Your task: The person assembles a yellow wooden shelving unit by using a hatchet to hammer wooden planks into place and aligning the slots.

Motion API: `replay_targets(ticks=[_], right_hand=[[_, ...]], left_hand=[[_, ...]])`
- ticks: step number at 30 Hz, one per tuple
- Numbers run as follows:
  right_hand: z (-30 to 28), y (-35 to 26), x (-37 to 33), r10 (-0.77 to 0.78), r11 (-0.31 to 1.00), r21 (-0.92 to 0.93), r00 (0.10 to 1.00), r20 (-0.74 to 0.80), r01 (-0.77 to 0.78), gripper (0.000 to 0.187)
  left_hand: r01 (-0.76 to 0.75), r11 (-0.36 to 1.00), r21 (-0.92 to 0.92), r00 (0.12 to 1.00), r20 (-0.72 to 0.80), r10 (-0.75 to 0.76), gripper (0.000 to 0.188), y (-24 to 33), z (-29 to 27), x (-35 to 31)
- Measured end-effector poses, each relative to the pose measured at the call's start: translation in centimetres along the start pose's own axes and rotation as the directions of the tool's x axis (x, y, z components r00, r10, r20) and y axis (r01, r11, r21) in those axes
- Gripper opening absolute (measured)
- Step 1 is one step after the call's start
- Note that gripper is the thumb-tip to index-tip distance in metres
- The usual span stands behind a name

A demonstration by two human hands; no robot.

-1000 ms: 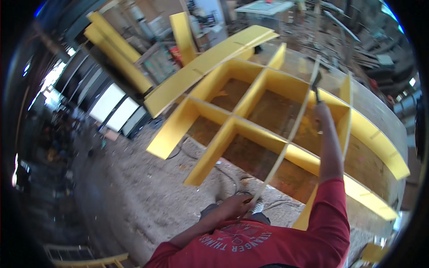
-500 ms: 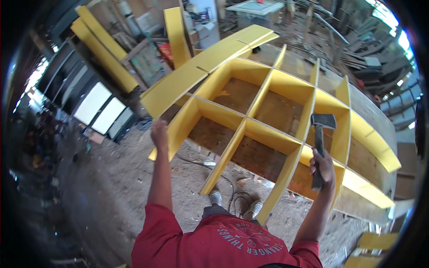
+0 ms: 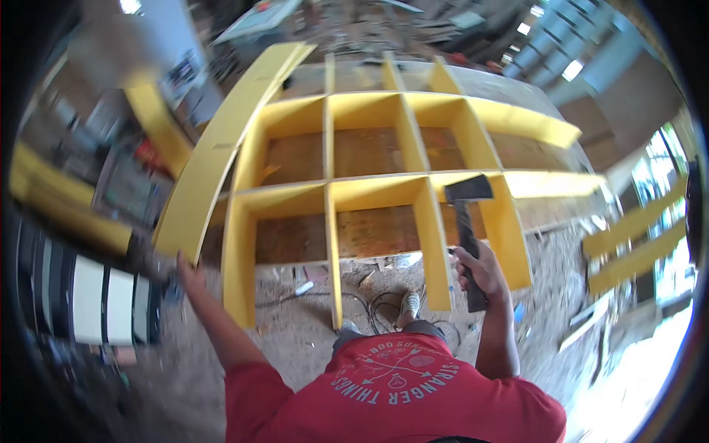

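The hatchet (image 3: 467,225) is held in the right hand (image 3: 485,272), seen before the near side of the yellow lattice frame (image 3: 377,192). Its long axis is pointed away from the body, tilted slightly left, with the head set crosswise at the far end; head and handle are dark, the head broad and flat. The handle is wrapped by the right fingers. The long yellow board (image 3: 199,177), marked by a short dark slit, is slanted away rightward; its near end is met by the left hand (image 3: 192,276), whose finger state cannot be told
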State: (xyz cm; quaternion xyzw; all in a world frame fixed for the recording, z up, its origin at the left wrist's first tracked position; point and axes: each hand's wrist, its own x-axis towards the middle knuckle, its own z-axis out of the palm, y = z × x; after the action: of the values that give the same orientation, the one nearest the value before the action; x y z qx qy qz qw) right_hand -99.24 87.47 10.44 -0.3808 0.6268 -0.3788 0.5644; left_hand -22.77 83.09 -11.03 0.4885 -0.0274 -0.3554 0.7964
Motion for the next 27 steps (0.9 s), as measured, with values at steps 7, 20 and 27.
replay_targets(ticks=[7,20,27], right_hand=[[-0.5,1.3,-4.1,0.001,0.994,0.105,0.997,-0.080,0.007,0.031],[-10.7,6.3,-9.7,-0.017,0.986,0.163,0.991,-0.135,0.039,0.036],[-24.2,8.5,-11.9,-0.066,0.985,0.157,0.995,-0.081,0.078,0.041]], left_hand=[[0.315,0.945,-0.090,0.833,0.504,-0.230,0.043,-0.6,14.9,-12.9],[0.328,0.940,-0.090,0.738,0.645,-0.196,0.043,-14.2,21.9,-30.7],[0.393,0.904,-0.166,0.693,0.700,-0.173,0.039,-15.8,20.6,-48.1]])
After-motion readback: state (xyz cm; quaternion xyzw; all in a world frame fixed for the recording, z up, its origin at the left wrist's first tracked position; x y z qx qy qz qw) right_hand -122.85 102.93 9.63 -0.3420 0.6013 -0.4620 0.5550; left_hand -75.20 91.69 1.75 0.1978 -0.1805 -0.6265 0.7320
